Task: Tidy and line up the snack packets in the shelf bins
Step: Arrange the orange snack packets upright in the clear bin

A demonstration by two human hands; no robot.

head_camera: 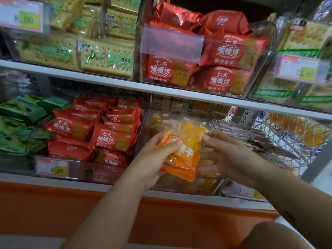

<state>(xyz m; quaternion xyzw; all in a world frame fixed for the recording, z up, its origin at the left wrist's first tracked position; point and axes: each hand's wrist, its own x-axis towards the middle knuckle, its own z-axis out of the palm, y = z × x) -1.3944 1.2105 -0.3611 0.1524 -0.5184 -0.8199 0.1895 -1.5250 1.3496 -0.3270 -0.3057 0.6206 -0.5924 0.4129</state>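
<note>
Both hands are on it: the left hand (154,159) curls round the orange-and-clear plastic snack packet (181,150), thumb across its front, while the right hand (231,155) pinches its right edge (fingers tucked behind). The packet is held just in front of the clear plastic shelf bin (145,123), beside the red foil biscuit packets (111,135).

Glossy plastic orange packet (181,155), clear smooth plastic bin (218,123), metal wire basket (280,133).
</note>
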